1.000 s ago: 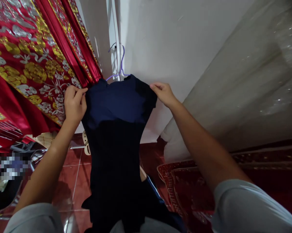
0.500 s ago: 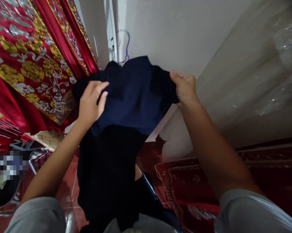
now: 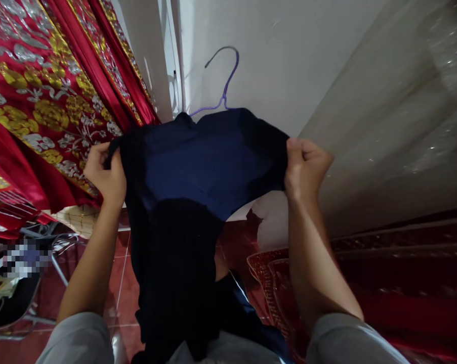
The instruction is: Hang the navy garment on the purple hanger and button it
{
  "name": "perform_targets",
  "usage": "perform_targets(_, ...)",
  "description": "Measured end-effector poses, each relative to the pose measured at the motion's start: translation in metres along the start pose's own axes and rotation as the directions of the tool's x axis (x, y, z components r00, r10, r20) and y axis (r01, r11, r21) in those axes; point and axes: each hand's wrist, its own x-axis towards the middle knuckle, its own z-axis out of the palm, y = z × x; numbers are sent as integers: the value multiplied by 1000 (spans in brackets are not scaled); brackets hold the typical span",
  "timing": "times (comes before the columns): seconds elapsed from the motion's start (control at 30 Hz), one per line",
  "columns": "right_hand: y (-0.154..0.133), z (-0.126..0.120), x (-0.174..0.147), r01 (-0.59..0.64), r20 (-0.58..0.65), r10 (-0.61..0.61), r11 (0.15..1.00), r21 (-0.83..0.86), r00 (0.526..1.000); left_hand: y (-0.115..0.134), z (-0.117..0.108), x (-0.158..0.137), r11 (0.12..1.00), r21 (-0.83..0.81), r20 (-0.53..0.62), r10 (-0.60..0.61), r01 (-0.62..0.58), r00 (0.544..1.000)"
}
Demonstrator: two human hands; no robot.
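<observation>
A dark navy and black shirt (image 3: 201,167) is stretched out in front of me, its lower part hanging down toward my body. The purple wire hanger (image 3: 225,98) pokes out of its neck, with the hook pointing up; the rest is hidden inside the cloth. My left hand (image 3: 109,172) pinches the shirt's left shoulder or sleeve edge. At the other side, my right hand (image 3: 306,167) grips the right sleeve edge in closed fingers.
Red cloth with gold and silver sequins (image 3: 53,106) hangs at the left. A black-seated metal chair (image 3: 11,303) stands below it on red tiles (image 3: 122,283). Translucent plastic sheeting (image 3: 395,141) covers the right side, above red embroidered fabric (image 3: 403,293). A pale wall (image 3: 281,55) rises ahead.
My left hand, earlier open over the shirt's front, has moved left and closed on its edge. The shirt is spread wider, my right hand is a little lower, and more of the hanger shows.
</observation>
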Motion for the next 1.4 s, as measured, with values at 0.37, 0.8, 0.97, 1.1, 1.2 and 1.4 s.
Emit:
perform_targets(0.37, -55, 14, -59, 24, -104, -3, 979, 202, 995, 57, -26, -20, 983, -148, 400, -39, 106, 916)
perform_targets(0.8, -68, 28, -103, 79, 520, -296, 913, 399, 801, 100, -78, -9, 951, -122, 877, -31, 284, 480)
perform_targets(0.97, -12, 41, -67, -322, 684, 19, 891, 319, 729, 82, -105, 31, 981, -153, 869, 77, 116, 489)
perform_targets(1.1, -16, 55, -48, -593, 705, 185, 703, 392, 685, 61, -89, 38, 995, -96, 703, 45, 33, 710)
perform_targets(1.2, -21, 74, -1, -502, 493, 237, 693, 518, 837, 60, -72, 26, 990, -18, 515, 128, -138, 848)
perform_targets(1.4, 2, 88, 80, -353, 349, 198, 809, 469, 916, 74, -53, -24, 869, -32, 544, 430, -494, 721)
